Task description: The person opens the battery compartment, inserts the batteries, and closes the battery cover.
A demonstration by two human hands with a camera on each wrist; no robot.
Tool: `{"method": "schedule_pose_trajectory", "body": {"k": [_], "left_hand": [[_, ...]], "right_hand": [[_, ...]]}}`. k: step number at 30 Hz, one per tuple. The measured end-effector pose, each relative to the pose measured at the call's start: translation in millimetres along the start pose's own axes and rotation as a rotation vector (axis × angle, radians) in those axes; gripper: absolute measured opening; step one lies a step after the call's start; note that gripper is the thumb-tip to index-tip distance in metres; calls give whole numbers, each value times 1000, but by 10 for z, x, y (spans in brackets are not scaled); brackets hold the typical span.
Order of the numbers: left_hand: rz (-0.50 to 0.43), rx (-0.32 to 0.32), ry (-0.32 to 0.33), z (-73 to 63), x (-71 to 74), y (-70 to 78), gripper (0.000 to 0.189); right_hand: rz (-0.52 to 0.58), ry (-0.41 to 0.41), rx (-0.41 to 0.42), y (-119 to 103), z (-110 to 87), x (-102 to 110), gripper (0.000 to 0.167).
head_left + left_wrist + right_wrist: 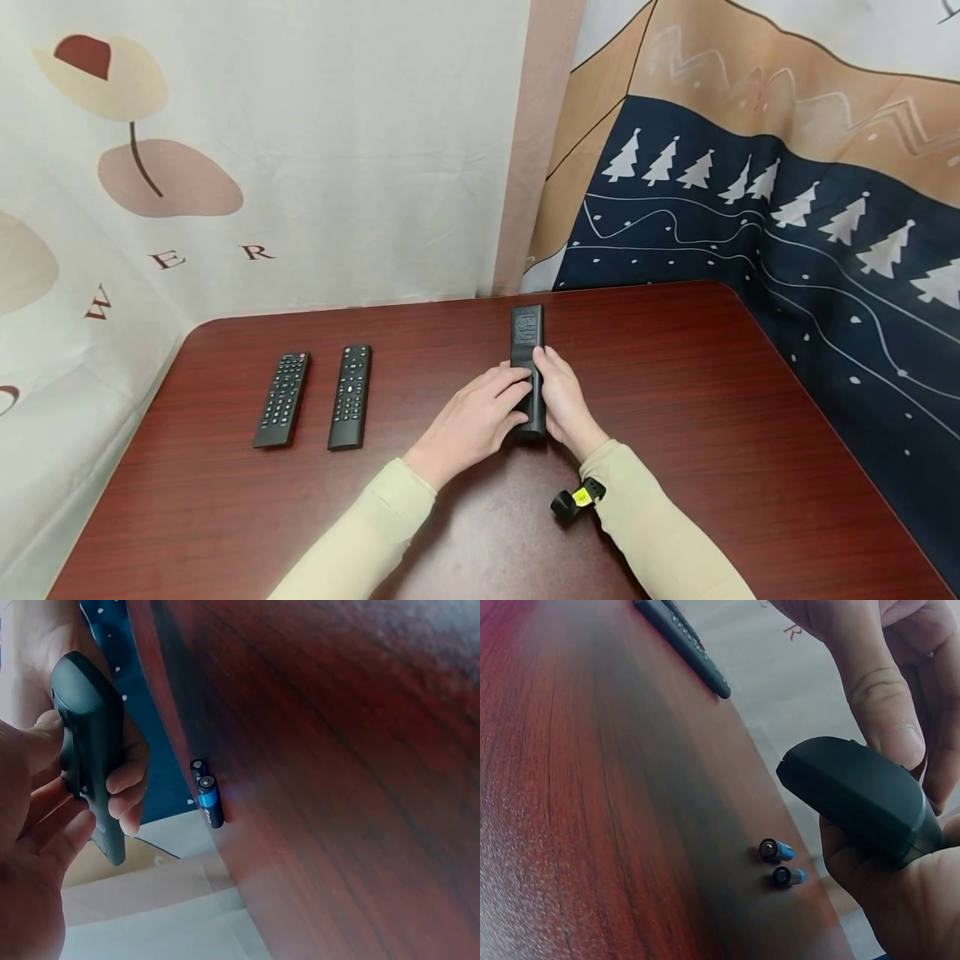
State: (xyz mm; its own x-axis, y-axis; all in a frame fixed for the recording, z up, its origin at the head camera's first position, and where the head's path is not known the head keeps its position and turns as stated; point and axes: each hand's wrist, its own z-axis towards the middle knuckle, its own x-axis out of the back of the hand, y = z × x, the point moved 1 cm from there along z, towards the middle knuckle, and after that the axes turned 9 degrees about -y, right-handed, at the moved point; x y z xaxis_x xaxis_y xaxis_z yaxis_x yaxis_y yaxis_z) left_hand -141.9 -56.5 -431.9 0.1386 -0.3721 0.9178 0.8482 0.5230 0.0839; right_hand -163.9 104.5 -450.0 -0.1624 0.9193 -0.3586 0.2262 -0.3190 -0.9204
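Observation:
A black remote control [528,327] is held up with its back and label facing the head camera. My right hand [566,398] grips it along its right side, thumb on the edge and fingers wrapped underneath. From the left, my left hand [474,417] has its thumb and fingertips on the battery cover [71,759] at the remote's back, seeming to pinch it. Whether the cover is loose I cannot tell. Beyond the remote, two small blue-and-black batteries [776,850] lie side by side on the table in both wrist views; the head view does not show them.
Two more black remote controls, one farther left [282,400] and one nearer my hands [350,398], lie buttons up on the brown wooden table [675,367]. Patterned curtains [390,150] hang along its back and right edges. A black strap device [577,500] hangs at the right wrist.

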Motion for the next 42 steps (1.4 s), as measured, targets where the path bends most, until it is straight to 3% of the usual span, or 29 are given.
{"method": "schedule_pose_trajectory", "body": {"k": [7,17,27,42], "left_hand": [[2,3,-14,-22,-9,5,43],[-49,16,-35,-66,-36,6,70],[-37,20,-18,-65,-77,31,67],[13,31,-68,-54,-91,65,63]], "right_hand": [[2,-17,8,-6,3,17,49],[16,-35,6,-12,10,32,50],[19,-33,11,-27,7,21,49],[10,-32,6,-46,-10,36,50]]}}
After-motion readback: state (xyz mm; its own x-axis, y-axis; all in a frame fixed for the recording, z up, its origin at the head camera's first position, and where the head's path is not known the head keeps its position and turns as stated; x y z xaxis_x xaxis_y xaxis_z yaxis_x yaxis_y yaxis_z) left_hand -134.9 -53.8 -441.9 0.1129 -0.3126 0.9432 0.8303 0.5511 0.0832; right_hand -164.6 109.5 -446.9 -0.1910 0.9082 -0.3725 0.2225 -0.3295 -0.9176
